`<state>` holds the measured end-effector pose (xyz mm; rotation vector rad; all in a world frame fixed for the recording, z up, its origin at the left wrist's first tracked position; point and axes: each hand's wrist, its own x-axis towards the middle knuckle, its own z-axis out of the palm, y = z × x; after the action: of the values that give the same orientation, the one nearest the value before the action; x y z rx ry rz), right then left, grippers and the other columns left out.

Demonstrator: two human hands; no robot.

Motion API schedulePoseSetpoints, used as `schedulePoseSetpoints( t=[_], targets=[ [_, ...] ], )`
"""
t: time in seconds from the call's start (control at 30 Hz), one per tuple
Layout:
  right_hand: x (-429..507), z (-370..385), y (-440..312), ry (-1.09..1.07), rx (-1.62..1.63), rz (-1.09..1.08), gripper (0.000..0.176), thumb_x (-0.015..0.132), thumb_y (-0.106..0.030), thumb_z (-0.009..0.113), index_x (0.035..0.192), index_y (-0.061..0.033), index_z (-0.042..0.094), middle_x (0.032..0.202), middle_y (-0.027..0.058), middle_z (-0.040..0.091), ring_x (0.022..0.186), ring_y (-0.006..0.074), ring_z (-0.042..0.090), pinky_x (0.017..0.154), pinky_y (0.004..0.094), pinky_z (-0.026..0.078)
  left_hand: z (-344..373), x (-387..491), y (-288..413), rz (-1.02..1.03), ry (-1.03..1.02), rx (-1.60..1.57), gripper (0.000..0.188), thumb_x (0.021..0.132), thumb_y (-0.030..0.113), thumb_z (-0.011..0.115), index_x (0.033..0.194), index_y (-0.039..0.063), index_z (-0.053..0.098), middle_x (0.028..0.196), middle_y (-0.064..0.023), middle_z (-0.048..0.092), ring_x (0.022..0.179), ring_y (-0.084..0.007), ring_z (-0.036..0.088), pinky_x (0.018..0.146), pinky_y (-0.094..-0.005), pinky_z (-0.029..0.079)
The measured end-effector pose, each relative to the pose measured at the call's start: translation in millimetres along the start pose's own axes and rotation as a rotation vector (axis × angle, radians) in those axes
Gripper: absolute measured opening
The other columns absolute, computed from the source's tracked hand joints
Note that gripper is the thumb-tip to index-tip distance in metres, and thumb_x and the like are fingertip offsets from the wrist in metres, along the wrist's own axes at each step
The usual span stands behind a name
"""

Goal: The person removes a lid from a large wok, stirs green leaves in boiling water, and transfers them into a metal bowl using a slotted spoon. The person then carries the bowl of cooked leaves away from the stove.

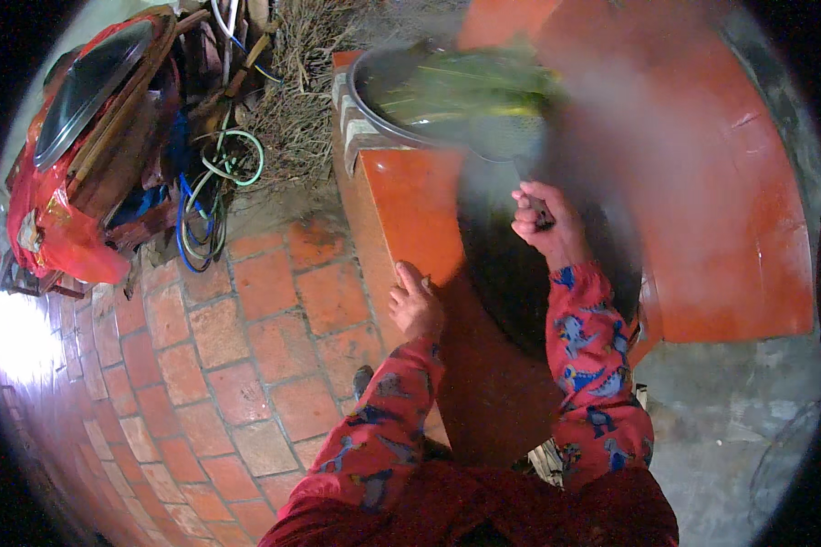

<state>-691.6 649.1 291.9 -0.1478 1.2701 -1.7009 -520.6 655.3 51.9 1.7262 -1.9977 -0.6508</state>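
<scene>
My right hand (546, 222) is closed around the handle of a perforated metal skimmer (506, 133). Long green leaves (479, 82), blurred, lie over the skimmer's head and across a wide metal basin (390, 130). Below my right hand and forearm is a large dark round pot (503, 273), set into an orange-tiled stove top (410, 198); steam partly veils it. My left hand (416, 304) is at the stove's left edge with loosely bent fingers and nothing visible in it. Whether it touches the tiles is unclear.
Coiled hoses (209, 184) lie on the brick floor (260, 342) at left, near a heap of dry twigs (294, 123). Beyond are stacked wood, a red plastic bag (61, 232) and a metal lid (96, 89). Steam drifts over the orange tiled surface (732, 225) at right.
</scene>
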Motion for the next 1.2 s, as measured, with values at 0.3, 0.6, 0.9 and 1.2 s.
schedulePoseSetpoints(
  t=[0.3, 0.6, 0.9, 1.2],
  targets=[
    [-82.7, -114.9, -7.7, 0.251, -0.116, 0.031, 0.017, 0.084, -0.017, 0.062, 0.090, -0.0017, 0.061, 0.063, 0.0007, 0.053, 0.042, 0.0108, 0.041, 0.041, 0.0267, 0.030, -7.2, 3.5, 7.6, -0.051, -0.118, 0.040, 0.066, 0.093, 0.043, 0.044, 0.148, 0.017, 0.018, 0.106, -0.0257, 0.050, 0.092, -0.0436, 0.055, 0.079, -0.0509, 0.046],
    [-122.7, -273.3, 38.0, 0.413, -0.305, 0.044, 0.019, 0.081, -0.021, 0.063, 0.072, -0.0069, 0.053, 0.057, 0.0031, 0.051, 0.043, 0.0164, 0.051, 0.040, 0.0302, 0.039, -8.9, -1.1, 14.9, -0.065, -0.135, 0.075, 0.064, 0.094, 0.046, 0.039, 0.148, 0.020, 0.015, 0.117, -0.0267, 0.048, 0.095, -0.0457, 0.056, 0.078, -0.0509, 0.048],
    [-116.4, -370.1, 64.6, 0.546, -0.243, 0.039, 0.019, 0.080, -0.019, 0.066, 0.074, -0.0055, 0.053, 0.060, 0.0050, 0.053, 0.045, 0.0176, 0.053, 0.041, 0.0327, 0.042, -10.2, -7.6, 25.4, -0.049, -0.126, 0.168, 0.061, 0.094, 0.047, 0.036, 0.147, 0.023, 0.015, 0.119, -0.0289, 0.048, 0.097, -0.0481, 0.056, 0.081, -0.0531, 0.046],
    [-43.8, -380.4, 70.8, 0.454, -0.109, 0.075, 0.019, 0.079, -0.019, 0.066, 0.075, -0.0043, 0.054, 0.060, 0.0061, 0.052, 0.046, 0.0196, 0.054, 0.041, 0.0340, 0.043, -5.2, -5.9, 23.5, -0.011, -0.099, 0.204, 0.059, 0.096, 0.046, 0.034, 0.147, 0.024, 0.015, 0.117, -0.0302, 0.050, 0.098, -0.0484, 0.056, 0.080, -0.0543, 0.047]
  ],
)
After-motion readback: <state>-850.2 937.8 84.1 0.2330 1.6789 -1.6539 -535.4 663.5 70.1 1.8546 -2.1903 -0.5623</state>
